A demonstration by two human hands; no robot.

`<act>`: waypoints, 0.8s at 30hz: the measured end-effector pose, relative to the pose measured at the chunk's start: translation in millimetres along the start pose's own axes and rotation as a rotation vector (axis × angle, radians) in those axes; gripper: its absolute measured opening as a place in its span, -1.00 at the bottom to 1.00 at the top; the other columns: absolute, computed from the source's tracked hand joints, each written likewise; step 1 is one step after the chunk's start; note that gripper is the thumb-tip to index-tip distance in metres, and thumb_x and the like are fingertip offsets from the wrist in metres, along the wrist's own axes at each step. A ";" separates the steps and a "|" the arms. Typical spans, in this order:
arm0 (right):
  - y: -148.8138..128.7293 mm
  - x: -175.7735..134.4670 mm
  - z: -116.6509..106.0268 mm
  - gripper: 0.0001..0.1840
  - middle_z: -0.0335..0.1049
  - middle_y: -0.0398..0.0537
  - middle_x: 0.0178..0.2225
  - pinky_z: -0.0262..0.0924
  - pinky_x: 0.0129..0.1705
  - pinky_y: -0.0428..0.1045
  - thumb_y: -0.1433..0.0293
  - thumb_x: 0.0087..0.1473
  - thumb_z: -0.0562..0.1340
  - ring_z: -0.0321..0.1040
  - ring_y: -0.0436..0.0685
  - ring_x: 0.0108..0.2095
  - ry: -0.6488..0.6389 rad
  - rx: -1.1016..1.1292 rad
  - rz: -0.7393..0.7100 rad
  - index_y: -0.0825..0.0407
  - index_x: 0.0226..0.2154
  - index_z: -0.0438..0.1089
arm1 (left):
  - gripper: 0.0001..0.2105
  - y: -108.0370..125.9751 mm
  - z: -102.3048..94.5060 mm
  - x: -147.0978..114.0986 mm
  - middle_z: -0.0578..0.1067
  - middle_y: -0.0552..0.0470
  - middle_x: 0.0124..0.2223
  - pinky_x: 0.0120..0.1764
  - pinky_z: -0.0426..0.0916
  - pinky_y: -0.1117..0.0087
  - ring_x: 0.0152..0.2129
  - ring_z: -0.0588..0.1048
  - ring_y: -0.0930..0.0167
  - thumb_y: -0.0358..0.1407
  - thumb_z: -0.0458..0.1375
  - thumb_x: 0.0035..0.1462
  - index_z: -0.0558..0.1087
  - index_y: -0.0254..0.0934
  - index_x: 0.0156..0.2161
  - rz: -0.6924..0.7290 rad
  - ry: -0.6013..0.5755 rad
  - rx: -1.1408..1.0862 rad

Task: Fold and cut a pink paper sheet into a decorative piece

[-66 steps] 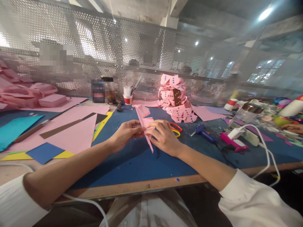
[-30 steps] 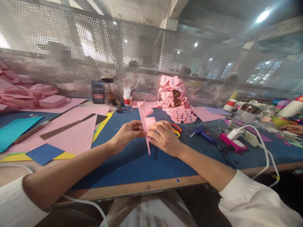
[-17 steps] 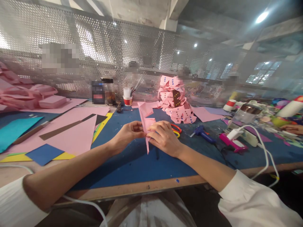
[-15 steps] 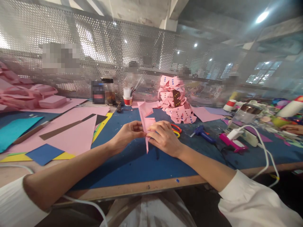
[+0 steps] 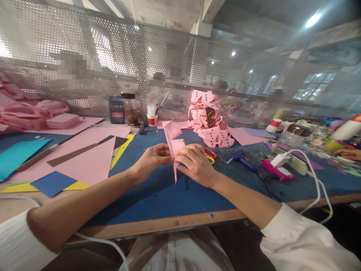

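Observation:
A folded piece of pink paper point(image 5: 171, 136) with a notched edge stands upright between my hands, above the blue table mat point(image 5: 158, 203). My left hand point(image 5: 153, 160) pinches its left side with thumb and fingertips. On the other side my right hand point(image 5: 197, 163) is closed on the same paper, its fingers lying over the lower part. Scissors point(image 5: 210, 155) with orange and yellow handles lie just behind my right hand, partly covered by it. Farther back stands a stack of folded pink paper pieces point(image 5: 205, 116) marked with dots.
Right of my hands lie a blue glue gun point(image 5: 244, 160) and a pink power strip point(image 5: 278, 170) with white cables. Coloured sheets point(image 5: 84, 162) cover the left side. Behind are a jar point(image 5: 131, 111) and a paper cup point(image 5: 152, 119). Another person's hand point(image 5: 349, 154) shows far right.
The top of the pink paper has tilted slightly to the left. Both hands keep their hold in nearly the same place.

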State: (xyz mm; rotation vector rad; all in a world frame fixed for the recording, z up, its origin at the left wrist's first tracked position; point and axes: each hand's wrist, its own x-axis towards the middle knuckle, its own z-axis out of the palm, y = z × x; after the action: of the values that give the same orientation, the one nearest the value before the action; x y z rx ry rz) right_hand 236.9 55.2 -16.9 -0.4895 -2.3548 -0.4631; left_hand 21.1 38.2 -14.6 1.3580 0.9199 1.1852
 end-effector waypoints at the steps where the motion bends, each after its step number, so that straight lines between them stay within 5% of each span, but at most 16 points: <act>1: 0.2 -0.1 -0.1 -0.79 0.46 0.02 0.02 0.03 0.18 0.17 0.30 0.31 0.21 0.23 0.21 0.10 0.001 0.006 0.011 -0.01 -0.05 0.41 | -0.62 0.8 0.0 -0.1 0.61 0.00 -0.23 -0.18 0.40 0.36 -0.32 0.56 0.38 -0.33 0.45 -0.12 0.50 -0.30 -0.15 -0.003 0.010 0.006; 7: 1.5 -0.5 -1.6 -0.65 0.42 0.08 0.07 0.04 0.19 0.18 0.31 0.28 0.25 0.20 0.24 0.16 0.021 0.037 0.054 0.02 0.08 0.31 | -0.58 2.7 -1.0 -0.1 0.59 0.01 -0.24 -0.25 0.39 0.38 -0.35 0.54 0.39 -0.31 0.46 -0.14 0.50 -0.30 -0.12 -0.024 0.052 0.029; 24: -0.8 1.0 -1.0 -0.87 0.45 -0.02 -0.02 0.02 0.16 0.16 0.33 0.31 0.21 0.22 0.19 0.08 -0.010 -0.015 0.025 -0.04 -0.14 0.46 | -0.58 -2.2 0.5 1.2 0.61 -0.03 -0.15 -0.12 0.41 0.32 -0.25 0.56 0.35 -0.31 0.46 -0.12 0.51 -0.31 -0.11 0.033 -0.005 0.000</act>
State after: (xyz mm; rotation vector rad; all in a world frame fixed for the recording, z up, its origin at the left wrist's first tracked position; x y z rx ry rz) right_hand 236.4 54.3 -15.7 -0.5284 -2.3536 -0.4684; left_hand 22.0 39.5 -16.6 1.3797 0.8971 1.2063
